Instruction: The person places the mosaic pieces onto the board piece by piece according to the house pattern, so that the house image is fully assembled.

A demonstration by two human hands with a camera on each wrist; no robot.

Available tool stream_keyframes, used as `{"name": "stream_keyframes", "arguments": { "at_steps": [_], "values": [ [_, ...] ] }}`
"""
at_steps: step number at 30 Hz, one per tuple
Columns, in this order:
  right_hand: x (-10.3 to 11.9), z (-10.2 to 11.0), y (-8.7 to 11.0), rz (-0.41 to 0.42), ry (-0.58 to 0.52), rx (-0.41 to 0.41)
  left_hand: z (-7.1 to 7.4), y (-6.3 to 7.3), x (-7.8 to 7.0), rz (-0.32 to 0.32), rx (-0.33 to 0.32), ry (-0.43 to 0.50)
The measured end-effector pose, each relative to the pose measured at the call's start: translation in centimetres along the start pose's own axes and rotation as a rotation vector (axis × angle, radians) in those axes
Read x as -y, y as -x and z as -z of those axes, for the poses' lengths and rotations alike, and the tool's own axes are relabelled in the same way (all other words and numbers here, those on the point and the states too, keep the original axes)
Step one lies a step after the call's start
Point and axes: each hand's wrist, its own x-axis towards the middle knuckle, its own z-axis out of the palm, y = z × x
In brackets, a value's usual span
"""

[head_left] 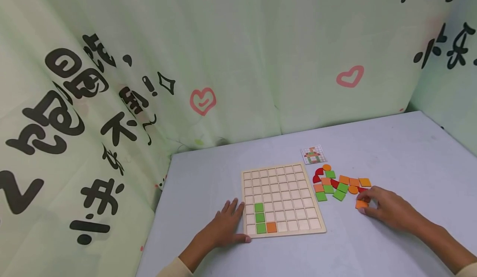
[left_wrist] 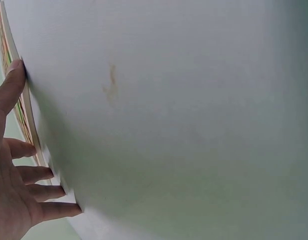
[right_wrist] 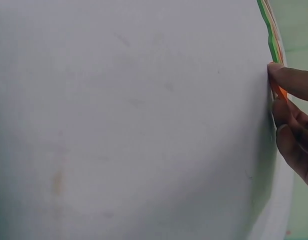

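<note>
A wooden grid board (head_left: 283, 194) lies on the table with three green square tiles (head_left: 259, 217) stacked in one column and an orange square tile (head_left: 271, 227) beside the lowest. My left hand (head_left: 225, 225) rests at the board's lower left corner, fingers spread and straight; in the left wrist view its thumb (left_wrist: 13, 85) touches the board's edge. My right hand (head_left: 391, 208) pinches an orange square tile (head_left: 361, 204) between thumb and fingers, just right of the loose tiles. The right wrist view shows that tile (right_wrist: 279, 87) edge-on between the fingertips.
Loose green, orange and red tiles (head_left: 339, 195), squares and rounded pieces, lie scattered right of the board. A small pattern card (head_left: 313, 155) with a coloured figure on a grid lies behind them. A printed curtain (head_left: 261, 61) hangs along the back of the white table (head_left: 402, 152).
</note>
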Motion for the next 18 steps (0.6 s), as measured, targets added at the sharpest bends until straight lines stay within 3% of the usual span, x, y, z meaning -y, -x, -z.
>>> {"name": "stream_keyframes", "arguments": {
  "at_steps": [9, 18],
  "values": [
    [-0.13, 0.35, 0.21, 0.019, -0.044, -0.003, 0.17, 0.10, -0.08, -0.004, 0.000, 0.004],
    [0.03, 0.69, 0.40, -0.016, -0.096, 0.080, 0.49, 0.37, -0.21, -0.010, -0.001, 0.004]
  ]
}}
